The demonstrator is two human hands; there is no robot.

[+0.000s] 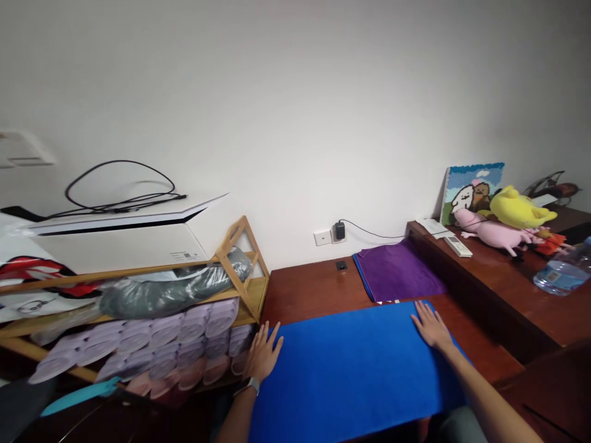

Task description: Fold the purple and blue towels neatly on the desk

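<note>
A blue cloth (351, 375) lies spread flat over the near part of the brown wooden desk (300, 289), its front edge reaching toward my body. My left hand (263, 355) rests flat at the cloth's left side, fingers spread, with a watch on the wrist. At the far right corner of the cloth, my right hand (433, 327) lies flat with its fingers apart. Neither hand grips anything. Behind the blue cloth sits a folded purple cloth (399, 271), with a blue edge showing along its left side.
Left stands a wooden rack (252, 298) with several lilac slippers (180, 326) and a white box (124, 243) on top. On the raised right surface are a remote (458, 247), plush toys (496, 234) and a water bottle (563, 274). A black charger (340, 231) is plugged into the wall.
</note>
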